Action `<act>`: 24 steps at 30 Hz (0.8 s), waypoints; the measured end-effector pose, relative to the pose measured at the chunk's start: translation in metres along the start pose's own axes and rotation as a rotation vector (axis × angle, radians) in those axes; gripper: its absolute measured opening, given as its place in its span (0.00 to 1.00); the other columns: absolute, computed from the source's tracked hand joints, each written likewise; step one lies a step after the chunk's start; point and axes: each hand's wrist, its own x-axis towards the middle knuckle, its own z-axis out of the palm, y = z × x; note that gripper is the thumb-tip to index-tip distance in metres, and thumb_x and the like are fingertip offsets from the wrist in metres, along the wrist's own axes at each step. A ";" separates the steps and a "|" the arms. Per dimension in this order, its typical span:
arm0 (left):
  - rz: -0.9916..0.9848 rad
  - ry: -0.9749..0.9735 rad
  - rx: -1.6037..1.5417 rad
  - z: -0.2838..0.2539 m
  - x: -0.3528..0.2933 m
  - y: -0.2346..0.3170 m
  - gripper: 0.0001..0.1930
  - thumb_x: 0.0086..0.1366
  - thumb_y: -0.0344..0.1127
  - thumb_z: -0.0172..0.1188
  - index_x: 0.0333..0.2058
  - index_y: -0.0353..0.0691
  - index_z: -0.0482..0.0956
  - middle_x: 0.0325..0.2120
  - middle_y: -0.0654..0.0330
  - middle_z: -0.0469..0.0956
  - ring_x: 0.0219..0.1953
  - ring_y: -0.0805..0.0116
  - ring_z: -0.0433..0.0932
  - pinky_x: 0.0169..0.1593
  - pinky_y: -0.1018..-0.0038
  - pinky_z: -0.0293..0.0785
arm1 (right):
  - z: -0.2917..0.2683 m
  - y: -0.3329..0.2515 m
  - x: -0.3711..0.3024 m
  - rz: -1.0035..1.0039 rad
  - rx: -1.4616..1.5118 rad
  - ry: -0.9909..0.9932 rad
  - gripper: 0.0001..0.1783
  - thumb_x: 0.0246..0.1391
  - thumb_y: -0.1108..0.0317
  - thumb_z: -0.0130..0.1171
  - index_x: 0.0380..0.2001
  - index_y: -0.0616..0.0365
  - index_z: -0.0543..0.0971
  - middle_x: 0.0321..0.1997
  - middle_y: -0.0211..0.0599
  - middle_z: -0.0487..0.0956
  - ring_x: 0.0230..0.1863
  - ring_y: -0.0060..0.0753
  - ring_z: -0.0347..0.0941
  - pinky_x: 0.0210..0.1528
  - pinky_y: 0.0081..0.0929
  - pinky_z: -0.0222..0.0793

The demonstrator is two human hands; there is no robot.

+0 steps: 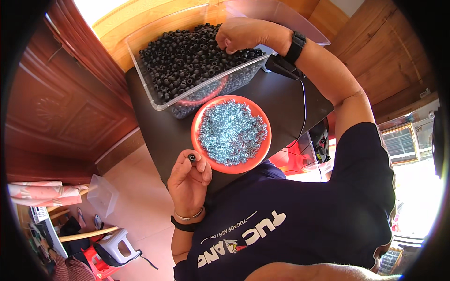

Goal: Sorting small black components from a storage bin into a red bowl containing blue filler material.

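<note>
My left hand [188, 180] is beside the near left rim of an orange-red bowl [266, 152]. Thumb and fingertips pinch a small black ring-shaped part [191, 158] with a hole in its middle. Small shiny silvery-blue pieces [232, 133] fill the bowl; their exact kind is too small to make out. Beyond it stands a clear plastic bin [161, 107] heaped with black ring-like parts [187, 63]. My right hand [241, 35] reaches over the bin's right part, its fingers curled down at the black parts. Whatever those fingers hold is hidden.
Bin and bowl stand on a dark tabletop [286, 98]. A black cable [304, 100] runs down from a dark device [281, 68] right of the bin. Carved wooden panelling [61, 107] rises at the left. On the floor, lower left, is a white-grey stool [119, 246].
</note>
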 end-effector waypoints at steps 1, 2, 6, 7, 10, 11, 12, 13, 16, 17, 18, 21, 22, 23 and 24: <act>0.001 -0.003 0.002 0.000 0.000 0.000 0.12 0.66 0.37 0.51 0.37 0.33 0.68 0.26 0.58 0.67 0.24 0.67 0.67 0.27 0.77 0.63 | 0.001 0.003 0.001 0.004 0.004 0.002 0.12 0.40 0.66 0.62 0.32 0.58 0.81 0.29 0.39 0.80 0.35 0.41 0.76 0.38 0.35 0.70; -0.005 -0.003 0.006 0.000 0.001 -0.001 0.12 0.66 0.37 0.51 0.37 0.33 0.68 0.26 0.58 0.67 0.24 0.67 0.67 0.27 0.77 0.63 | 0.002 0.006 0.003 0.006 0.108 0.082 0.13 0.42 0.66 0.62 0.33 0.58 0.81 0.29 0.38 0.80 0.35 0.38 0.76 0.39 0.33 0.70; 0.023 0.002 0.031 0.002 -0.003 -0.003 0.12 0.66 0.38 0.50 0.38 0.33 0.68 0.25 0.58 0.68 0.24 0.68 0.68 0.26 0.77 0.62 | 0.001 0.017 0.004 -0.010 0.461 0.267 0.13 0.42 0.64 0.63 0.34 0.56 0.82 0.31 0.38 0.81 0.36 0.38 0.77 0.41 0.33 0.71; 0.022 0.004 0.032 0.003 -0.002 -0.004 0.12 0.66 0.38 0.50 0.38 0.33 0.68 0.25 0.58 0.68 0.24 0.68 0.68 0.26 0.77 0.62 | 0.000 0.021 0.003 -0.006 0.460 0.269 0.13 0.42 0.64 0.63 0.34 0.56 0.82 0.31 0.38 0.81 0.36 0.38 0.77 0.41 0.33 0.71; 0.021 0.009 0.032 0.003 -0.001 -0.005 0.11 0.66 0.37 0.50 0.38 0.33 0.68 0.25 0.58 0.68 0.25 0.68 0.68 0.26 0.77 0.62 | -0.007 0.024 -0.006 0.011 0.302 0.357 0.14 0.43 0.63 0.63 0.34 0.55 0.82 0.31 0.37 0.81 0.36 0.36 0.77 0.41 0.32 0.71; 0.022 0.010 0.033 0.003 -0.001 -0.005 0.11 0.66 0.37 0.50 0.38 0.33 0.68 0.25 0.58 0.68 0.25 0.68 0.68 0.26 0.77 0.62 | -0.010 0.023 -0.011 0.029 0.257 0.260 0.13 0.43 0.63 0.63 0.34 0.55 0.82 0.31 0.37 0.81 0.36 0.36 0.78 0.41 0.32 0.71; 0.019 0.009 0.030 0.002 -0.001 -0.006 0.11 0.66 0.37 0.50 0.38 0.33 0.68 0.25 0.58 0.68 0.25 0.68 0.68 0.26 0.77 0.62 | -0.012 0.021 -0.015 0.051 0.212 0.164 0.13 0.43 0.63 0.63 0.33 0.54 0.82 0.32 0.36 0.81 0.36 0.36 0.78 0.40 0.32 0.72; 0.016 0.008 0.026 0.002 -0.001 -0.006 0.11 0.66 0.37 0.50 0.37 0.33 0.68 0.25 0.58 0.68 0.24 0.68 0.68 0.26 0.77 0.62 | -0.010 0.018 -0.018 0.052 0.212 0.166 0.13 0.43 0.63 0.63 0.33 0.54 0.82 0.32 0.36 0.81 0.36 0.36 0.78 0.40 0.32 0.72; 0.011 0.010 0.028 0.003 -0.002 -0.007 0.11 0.66 0.37 0.50 0.37 0.33 0.68 0.25 0.58 0.68 0.24 0.67 0.68 0.26 0.77 0.62 | 0.002 0.006 -0.021 0.046 0.129 0.150 0.09 0.47 0.63 0.60 0.29 0.55 0.82 0.27 0.36 0.80 0.33 0.37 0.76 0.38 0.33 0.71; 0.013 0.012 0.030 0.004 -0.002 -0.008 0.11 0.66 0.37 0.50 0.37 0.33 0.68 0.25 0.58 0.68 0.24 0.67 0.68 0.26 0.77 0.62 | 0.005 -0.002 -0.022 0.103 0.050 0.148 0.09 0.46 0.62 0.59 0.28 0.55 0.81 0.26 0.37 0.80 0.32 0.39 0.76 0.37 0.35 0.70; 0.010 0.010 0.027 0.004 -0.002 -0.008 0.11 0.66 0.37 0.49 0.37 0.34 0.68 0.25 0.58 0.68 0.24 0.67 0.68 0.26 0.77 0.62 | 0.007 -0.006 -0.021 0.158 -0.028 0.148 0.09 0.46 0.62 0.58 0.26 0.56 0.81 0.26 0.38 0.80 0.32 0.42 0.76 0.36 0.37 0.70; 0.016 0.021 0.034 0.006 -0.005 -0.008 0.11 0.66 0.37 0.49 0.37 0.34 0.68 0.25 0.58 0.68 0.24 0.67 0.68 0.25 0.77 0.61 | 0.012 -0.002 -0.014 0.039 -0.114 0.139 0.08 0.44 0.64 0.57 0.25 0.56 0.80 0.25 0.38 0.79 0.30 0.43 0.75 0.35 0.39 0.69; 0.020 0.028 0.041 0.006 -0.006 -0.007 0.11 0.67 0.37 0.49 0.37 0.34 0.68 0.25 0.58 0.67 0.24 0.67 0.68 0.25 0.77 0.61 | 0.012 -0.001 -0.013 0.030 -0.114 0.141 0.08 0.44 0.64 0.57 0.25 0.56 0.80 0.25 0.38 0.79 0.30 0.43 0.75 0.35 0.39 0.69; 0.028 0.032 0.042 0.006 -0.008 -0.005 0.11 0.67 0.37 0.49 0.37 0.34 0.68 0.25 0.58 0.67 0.24 0.67 0.68 0.25 0.77 0.61 | 0.010 0.000 -0.012 -0.010 -0.115 0.102 0.07 0.44 0.65 0.57 0.25 0.56 0.80 0.24 0.37 0.79 0.30 0.42 0.75 0.34 0.38 0.69; 0.031 0.041 0.052 0.008 -0.011 -0.003 0.11 0.67 0.38 0.49 0.37 0.33 0.68 0.25 0.58 0.67 0.24 0.67 0.68 0.25 0.77 0.61 | 0.007 0.000 -0.011 -0.049 -0.116 0.061 0.07 0.43 0.65 0.57 0.24 0.56 0.80 0.24 0.37 0.79 0.29 0.41 0.75 0.33 0.36 0.69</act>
